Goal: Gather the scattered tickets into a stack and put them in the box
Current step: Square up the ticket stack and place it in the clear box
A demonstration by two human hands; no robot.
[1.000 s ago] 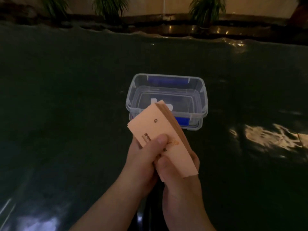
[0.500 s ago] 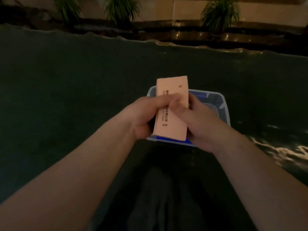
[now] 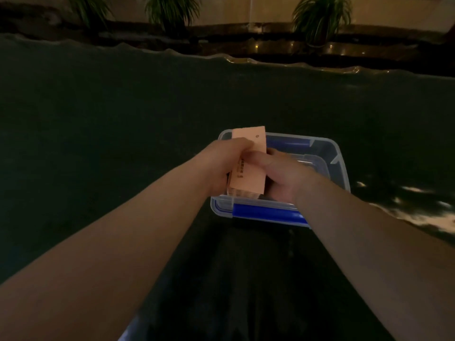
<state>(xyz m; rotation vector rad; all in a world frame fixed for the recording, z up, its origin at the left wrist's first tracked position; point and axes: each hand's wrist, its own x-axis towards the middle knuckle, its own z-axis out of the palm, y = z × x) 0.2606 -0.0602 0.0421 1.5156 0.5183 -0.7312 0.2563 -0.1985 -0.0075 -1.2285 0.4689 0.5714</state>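
clear plastic box with blue clips (image 3: 337, 168): under both hands, open | stack of pink paper tickets (image 3: 248, 166): inside box rim, gripped | left hand (image 3: 222, 163) + right hand (image 3: 283, 173): both pinching stack's long sides

A dark glossy table cover (image 3: 123, 114) spreads wide, with potted plants (image 3: 320, 16) along the far ledge (image 3: 270, 45).

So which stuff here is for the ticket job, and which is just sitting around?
For the job:
- stack of tickets, pink, held over the box
- clear box with blue clips
- left hand and right hand, both gripping the stack

Just around:
- dark table cover
- potted plants at the back
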